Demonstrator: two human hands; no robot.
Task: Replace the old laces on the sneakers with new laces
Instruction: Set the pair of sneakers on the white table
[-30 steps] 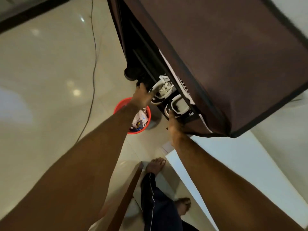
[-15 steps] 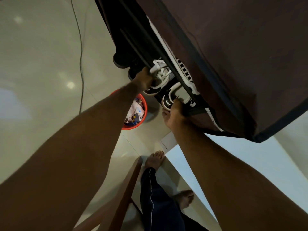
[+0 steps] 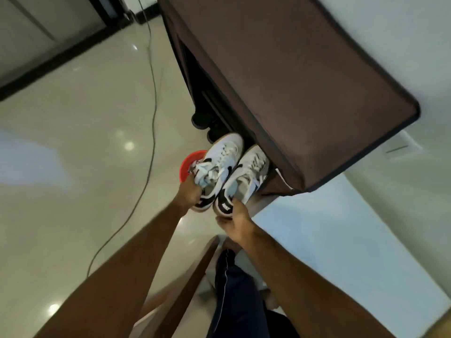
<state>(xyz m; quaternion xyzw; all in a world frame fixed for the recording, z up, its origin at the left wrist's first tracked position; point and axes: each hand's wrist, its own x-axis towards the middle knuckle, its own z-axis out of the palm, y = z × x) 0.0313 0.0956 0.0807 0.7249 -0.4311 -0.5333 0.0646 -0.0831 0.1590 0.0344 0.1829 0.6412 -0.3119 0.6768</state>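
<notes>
Two white sneakers with black heel tabs and pale laces hang side by side in the air, in front of the brown shoe cabinet (image 3: 280, 76). My left hand (image 3: 189, 195) grips the left sneaker (image 3: 220, 157) at its heel opening, fingers inside. My right hand (image 3: 238, 224) grips the heel of the right sneaker (image 3: 246, 178), thumb under the black tab. The left sneaker's laces are bunched loosely near its tongue. Both toes point away from me.
A red bucket (image 3: 189, 164) stands on the glossy tiled floor below the left sneaker. A black cable (image 3: 152, 98) runs across the floor at left. A wooden rail (image 3: 185, 276) and my leg in dark trousers (image 3: 234, 289) are below. Dark shoes sit inside the cabinet.
Both hands have pulled the sneakers out of the cabinet's lower shelf and toward me; they now hang free in front of it. The view has tilted.
</notes>
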